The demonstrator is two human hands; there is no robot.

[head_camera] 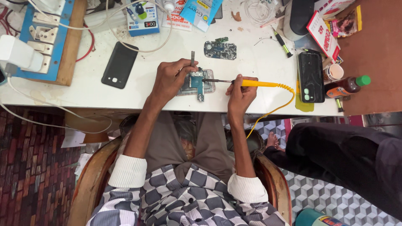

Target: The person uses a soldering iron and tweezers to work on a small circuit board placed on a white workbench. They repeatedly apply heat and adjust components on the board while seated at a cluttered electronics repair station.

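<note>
A yellow soldering iron (251,83) lay level, tip on a blue circuit board (195,79) resting in an opened phone (196,87); tweezers (192,57) stood above.

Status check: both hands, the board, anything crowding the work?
Left hand grips tweezers at the circuit board. Right hand holds yellow soldering iron, tip on board. Board sits in opened phone. Nothing crowding it.

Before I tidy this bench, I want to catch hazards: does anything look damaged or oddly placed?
The black phone at the right has a cracked, scuffed face. A loose circuit board lies bare on the white table. The yellow soldering iron, in the right hand, trails its cord over the table edge.
</note>
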